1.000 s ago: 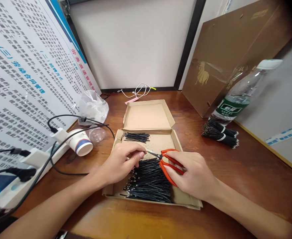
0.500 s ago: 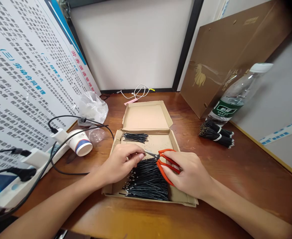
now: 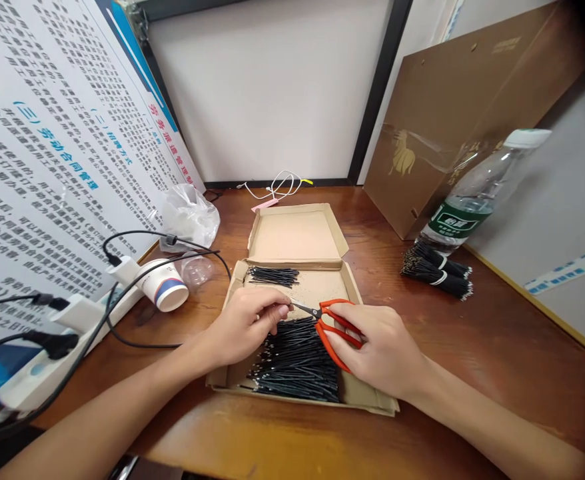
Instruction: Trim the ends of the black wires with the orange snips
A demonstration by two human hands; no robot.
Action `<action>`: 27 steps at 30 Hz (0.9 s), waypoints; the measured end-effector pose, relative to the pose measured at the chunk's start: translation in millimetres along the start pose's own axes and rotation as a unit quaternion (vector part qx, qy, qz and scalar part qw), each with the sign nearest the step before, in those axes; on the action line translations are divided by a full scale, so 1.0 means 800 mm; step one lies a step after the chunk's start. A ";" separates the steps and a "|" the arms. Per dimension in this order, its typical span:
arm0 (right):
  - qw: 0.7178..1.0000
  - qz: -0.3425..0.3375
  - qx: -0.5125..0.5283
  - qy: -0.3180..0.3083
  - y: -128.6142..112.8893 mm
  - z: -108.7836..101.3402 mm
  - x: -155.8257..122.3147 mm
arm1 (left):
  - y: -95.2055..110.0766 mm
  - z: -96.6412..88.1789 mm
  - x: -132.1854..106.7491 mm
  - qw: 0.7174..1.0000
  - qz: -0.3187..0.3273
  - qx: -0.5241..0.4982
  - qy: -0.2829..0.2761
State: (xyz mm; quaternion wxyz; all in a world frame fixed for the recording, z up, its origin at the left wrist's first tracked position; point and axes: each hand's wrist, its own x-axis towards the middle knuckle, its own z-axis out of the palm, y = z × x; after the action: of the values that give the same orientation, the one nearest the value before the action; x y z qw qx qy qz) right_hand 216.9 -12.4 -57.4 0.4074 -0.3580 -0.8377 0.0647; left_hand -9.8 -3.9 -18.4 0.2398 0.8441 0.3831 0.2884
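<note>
Scissors in the right grip, black wires in the box.
The right grip is grasping the red handles; the blades point near 10 o'clock, toward the left grip, whose fingers are pinched together. What is between them is too small to tell. The bigger pile lies at 6 o'clock in the box, the smaller pile at 11. Two tied bundles lie on the desk at 2 o'clock from the box.

left hand — bare | right hand — bare | forearms bare
</note>
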 end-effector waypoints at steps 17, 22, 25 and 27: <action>1.000 0.007 0.003 -0.006 0.002 -0.001 -0.001 | -0.001 -0.001 0.000 1.000 -0.002 0.000 -0.022; 1.000 0.006 -0.006 -0.007 0.000 0.000 0.000 | -0.001 -0.001 0.000 1.000 -0.001 -0.012 -0.029; 1.000 0.005 -0.004 -0.008 0.000 0.000 0.000 | 0.000 -0.001 0.000 1.000 0.001 -0.003 -0.025; 1.000 0.008 0.001 -0.013 0.000 0.000 0.000 | 0.000 -0.001 0.000 1.000 0.003 0.003 -0.025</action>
State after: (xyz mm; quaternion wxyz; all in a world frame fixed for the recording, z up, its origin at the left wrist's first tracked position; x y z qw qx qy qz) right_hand 217.2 -12.3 -57.7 0.3968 -0.3637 -0.8396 0.0738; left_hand -10.4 -3.5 -18.0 0.2458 0.8528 0.3758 0.2665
